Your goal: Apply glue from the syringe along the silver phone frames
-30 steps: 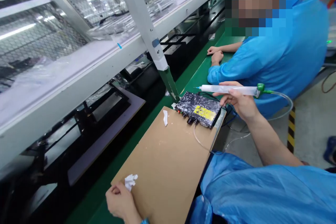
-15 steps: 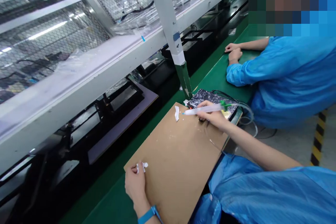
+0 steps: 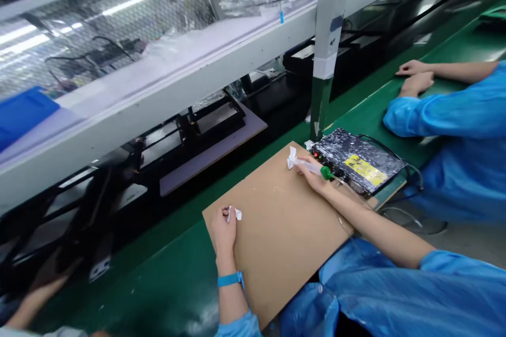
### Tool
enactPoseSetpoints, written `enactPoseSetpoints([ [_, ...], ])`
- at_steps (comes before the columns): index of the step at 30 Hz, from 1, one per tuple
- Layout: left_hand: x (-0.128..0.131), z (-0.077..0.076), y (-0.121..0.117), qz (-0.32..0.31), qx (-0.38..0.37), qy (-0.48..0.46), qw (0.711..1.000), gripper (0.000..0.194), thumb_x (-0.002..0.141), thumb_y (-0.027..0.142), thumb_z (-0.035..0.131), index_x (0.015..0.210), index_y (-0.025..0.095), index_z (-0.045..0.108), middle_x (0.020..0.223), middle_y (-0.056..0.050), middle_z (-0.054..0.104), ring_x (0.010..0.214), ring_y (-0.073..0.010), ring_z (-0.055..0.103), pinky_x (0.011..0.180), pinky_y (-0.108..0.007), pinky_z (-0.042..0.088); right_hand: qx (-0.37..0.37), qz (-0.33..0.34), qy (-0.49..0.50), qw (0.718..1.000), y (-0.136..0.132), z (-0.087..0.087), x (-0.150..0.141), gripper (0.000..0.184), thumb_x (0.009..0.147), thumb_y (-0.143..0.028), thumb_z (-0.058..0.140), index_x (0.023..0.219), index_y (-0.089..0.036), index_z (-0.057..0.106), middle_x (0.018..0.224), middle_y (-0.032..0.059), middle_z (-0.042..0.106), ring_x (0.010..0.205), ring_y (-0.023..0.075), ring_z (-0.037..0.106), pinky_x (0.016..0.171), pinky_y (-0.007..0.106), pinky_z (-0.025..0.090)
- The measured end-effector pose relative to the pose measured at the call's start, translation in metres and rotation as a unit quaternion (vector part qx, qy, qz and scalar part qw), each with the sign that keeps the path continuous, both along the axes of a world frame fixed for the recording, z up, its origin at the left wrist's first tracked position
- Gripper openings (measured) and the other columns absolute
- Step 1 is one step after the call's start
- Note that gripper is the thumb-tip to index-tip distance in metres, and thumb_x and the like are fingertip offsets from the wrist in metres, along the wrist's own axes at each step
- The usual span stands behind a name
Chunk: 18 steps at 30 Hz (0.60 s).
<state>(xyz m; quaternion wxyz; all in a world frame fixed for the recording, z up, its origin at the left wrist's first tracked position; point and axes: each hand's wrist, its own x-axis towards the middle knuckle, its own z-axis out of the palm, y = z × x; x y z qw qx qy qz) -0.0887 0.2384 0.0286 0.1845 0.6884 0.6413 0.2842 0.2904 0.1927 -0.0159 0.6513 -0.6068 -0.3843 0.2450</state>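
Observation:
A brown board lies in front of me, partly on the green bench. My left hand rests at its left edge, fingers closed on a crumpled white tissue. A blue band circles that wrist. Near the board's far corner, my right hand is wrapped round a translucent dispensing syringe with a green cap and a clear tube. The syringe tip meets or overlaps a white scrap of tissue on the board; I cannot tell whether they touch.
A speckled control box with a yellow label stands right of the board. Behind rises a white post and shelf. Another person's hands rest on the green bench at right. At lower left a co-worker's arm shows.
My view has turned left, bringing a blue bin and another arm into sight. The syringe tip has moved from beside the tissue scrap onto or over it. My left hand still grips its tissue.

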Motion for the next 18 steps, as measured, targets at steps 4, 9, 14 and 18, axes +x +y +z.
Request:
enactPoseSetpoints([
  [4, -0.001, -0.007, 0.005, -0.010, 0.008, -0.011, 1.000, 0.046, 0.094, 0.064, 0.056, 0.108, 0.023, 0.071, 0.097, -0.011, 0.074, 0.093, -0.0306, 0.073, 0.088, -0.044, 0.059, -0.017, -0.030, -0.042, 0.999, -0.002, -0.005, 0.003, 0.051, 0.086, -0.075, 0.076, 0.091, -0.025, 0.067, 0.092, 0.0086, 0.076, 0.084, 0.0274, 0.070, 0.078, 0.040, 0.057],
  [9, -0.002, -0.006, 0.004, -0.013, 0.003, 0.001, 1.000, 0.048, 0.096, 0.065, 0.055, 0.109, 0.022, 0.073, 0.097, -0.011, 0.076, 0.093, -0.0311, 0.074, 0.091, -0.045, 0.062, -0.011, -0.047, -0.045, 0.998, -0.004, -0.003, 0.003, 0.049, 0.089, -0.074, 0.072, 0.085, -0.027, 0.059, 0.081, 0.0043, 0.066, 0.080, 0.0252, 0.063, 0.073, 0.038, 0.049],
  [14, 0.001, 0.009, 0.001, 0.000, -0.012, 0.014, 1.000, 0.042, 0.097, 0.058, 0.056, 0.109, 0.022, 0.072, 0.102, -0.012, 0.080, 0.096, -0.0313, 0.077, 0.091, -0.043, 0.062, -0.011, -0.036, -0.032, 0.999, -0.001, 0.003, -0.001, 0.044, 0.089, -0.068, 0.070, 0.084, -0.027, 0.055, 0.081, 0.0020, 0.062, 0.081, 0.0233, 0.059, 0.076, 0.036, 0.047],
  [18, 0.002, 0.026, -0.002, -0.003, -0.046, 0.047, 0.998, 0.032, 0.099, 0.055, 0.056, 0.100, 0.026, 0.070, 0.101, -0.013, 0.082, 0.094, -0.0350, 0.079, 0.081, -0.045, 0.062, -0.018, -0.035, -0.025, 0.999, 0.000, 0.019, -0.007, 0.035, 0.089, -0.056, 0.070, 0.080, -0.027, 0.052, 0.075, -0.0015, 0.057, 0.076, 0.0204, 0.055, 0.071, 0.033, 0.043],
])
